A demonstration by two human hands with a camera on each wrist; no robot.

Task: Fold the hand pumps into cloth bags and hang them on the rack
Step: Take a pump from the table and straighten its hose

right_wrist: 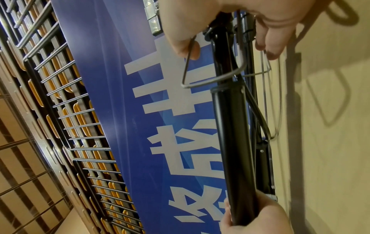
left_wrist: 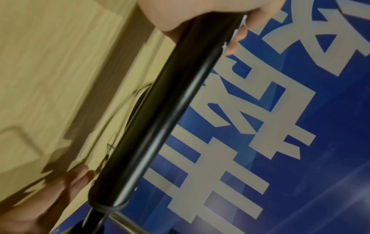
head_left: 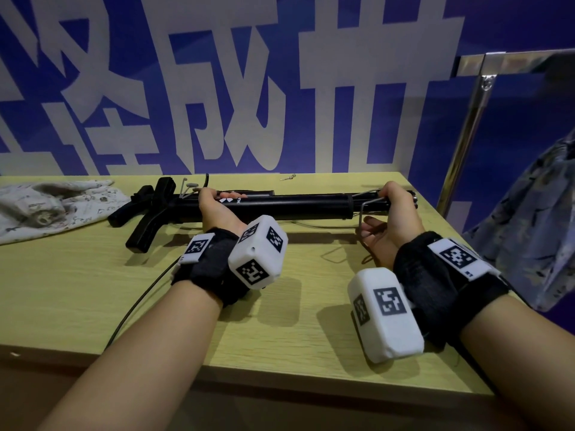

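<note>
A long black hand pump (head_left: 289,205) stretches left to right over the back of the table, its shadow on the wood below. My left hand (head_left: 214,202) grips the barrel (left_wrist: 170,110) near the T-handle (head_left: 152,213). My right hand (head_left: 393,203) grips the base end, with its fingers (right_wrist: 268,41) over the wire foot loop (right_wrist: 200,82). A thin hose (right_wrist: 258,114) runs along the barrel. A white printed cloth bag (head_left: 53,206) lies crumpled at the table's back left. The chrome rack post (head_left: 466,135) stands at the right.
A patterned blue-grey cloth (head_left: 535,219) hangs at the right beside the rack. A small metal piece (head_left: 287,177) lies at the table's back edge. A black cable (head_left: 140,300) runs over the yellow wooden table (head_left: 93,290) toward its front edge. A blue wall with white lettering stands behind.
</note>
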